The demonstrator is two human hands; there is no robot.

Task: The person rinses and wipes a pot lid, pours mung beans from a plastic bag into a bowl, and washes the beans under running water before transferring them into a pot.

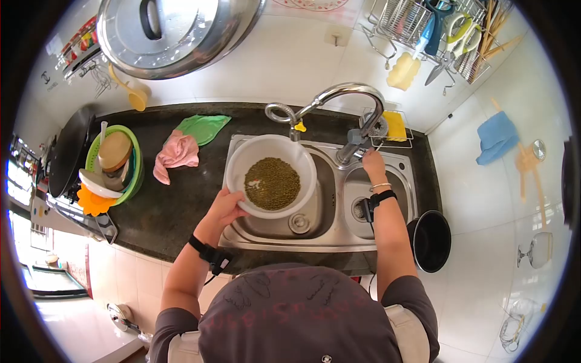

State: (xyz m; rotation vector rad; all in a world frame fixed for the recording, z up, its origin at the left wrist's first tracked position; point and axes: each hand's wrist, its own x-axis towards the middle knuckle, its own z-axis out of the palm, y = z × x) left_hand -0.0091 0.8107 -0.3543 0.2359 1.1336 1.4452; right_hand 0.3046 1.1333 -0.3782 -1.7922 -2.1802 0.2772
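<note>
Beans [272, 184], small and green-brown, lie heaped in a white bowl [308, 169] above the left basin of the sink [327, 243]. Head view: the left hand [227, 207] holds the bowl at the sink's near left side, thumb over the rim; its other fingers are largely hidden. The right hand [373, 164], over the far part of the sink's right basin, has its fingers drawn together at the lever of the tap [348, 89]; whether they grip or merely touch it cannot be told. The tap's outlet ends above the bowl's far edge; no stream can be made out. Left of the sink lies a pink cloth [178, 151]; right of it stands a black container [431, 242]. The step in hand appears to be working the tap with the beans placed beneath. The next move would probably call for a steady left hold and a small, controlled turn of the lever.
</note>
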